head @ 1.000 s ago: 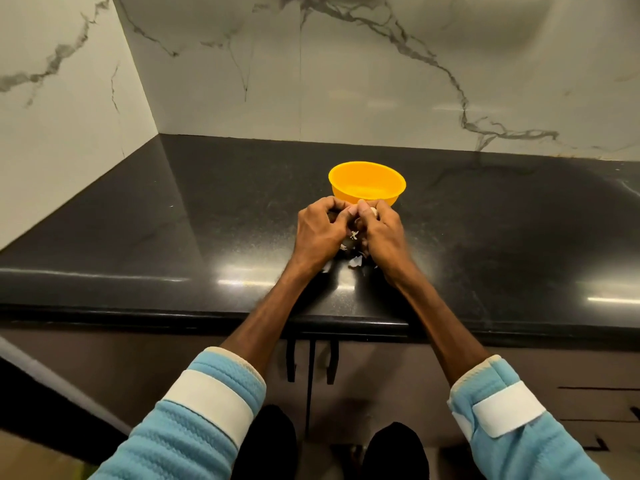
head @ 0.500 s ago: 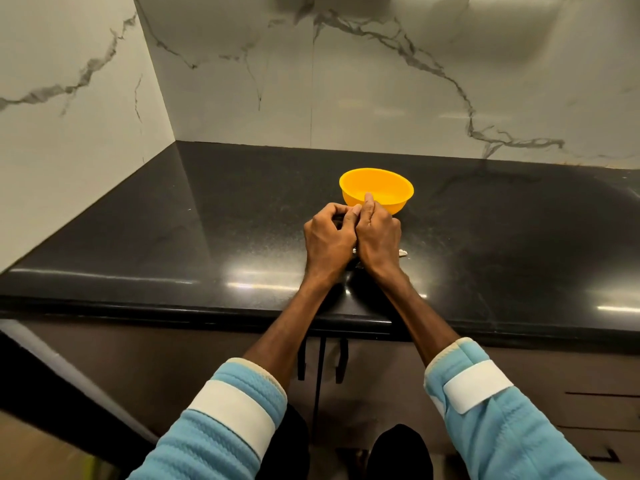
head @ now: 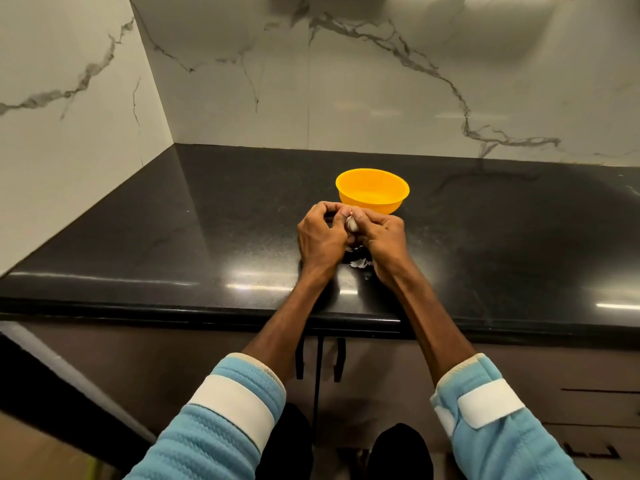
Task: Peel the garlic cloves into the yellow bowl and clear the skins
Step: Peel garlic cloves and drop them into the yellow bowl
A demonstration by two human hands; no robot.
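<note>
Right hand (head: 382, 242) shifted, exposing pale, papery garlic clove (head: 351, 224).

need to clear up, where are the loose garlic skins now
Head view, centre: the garlic skins lie on the black counter between the left hand and right hand, both pinching a garlic clove, nearer the person than the yellow bowl.

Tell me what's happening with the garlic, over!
Left grip, right grip both holding garlic clove. Yellow bowl just beyond. Loose skins on counter underneath. Nothing blocking.
</note>
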